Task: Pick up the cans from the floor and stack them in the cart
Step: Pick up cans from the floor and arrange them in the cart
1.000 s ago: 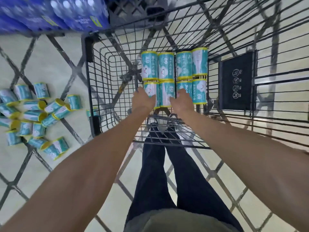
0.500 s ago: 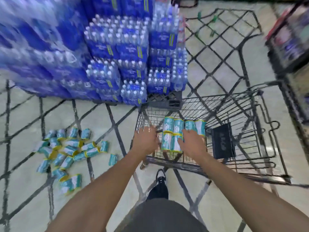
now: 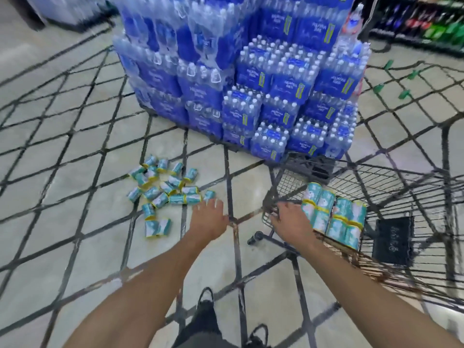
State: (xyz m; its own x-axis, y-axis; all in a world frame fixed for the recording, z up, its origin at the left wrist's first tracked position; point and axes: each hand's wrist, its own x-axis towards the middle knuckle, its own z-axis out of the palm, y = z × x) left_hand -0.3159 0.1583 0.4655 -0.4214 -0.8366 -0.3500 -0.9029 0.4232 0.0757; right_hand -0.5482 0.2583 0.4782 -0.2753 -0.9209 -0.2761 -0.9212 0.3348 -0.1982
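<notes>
Several teal cans with yellow rims lie scattered in a pile on the floor [image 3: 165, 189] at centre left. More of the same cans stand stacked in two layers in the wire cart [image 3: 334, 217], whose near rim [image 3: 401, 280] runs along the right. My left hand [image 3: 208, 219] hovers over the floor, fingers spread and holding nothing, just right of the pile. My right hand [image 3: 291, 219] is at the cart's left corner beside the stacked cans, fingers relaxed, holding nothing. The picture is blurred by motion.
A tall stack of blue shrink-wrapped water bottle packs [image 3: 251, 84] stands on a pallet behind the cart and the pile. A dark plate [image 3: 393, 239] hangs inside the cart. Drink shelves [image 3: 426, 23] fill the far right. My shoes [image 3: 206, 302] are below.
My head has lifted and turned left, so the cart slid to the right. Both hands left the stacked cans; the left one swung out of the cart toward the pile.
</notes>
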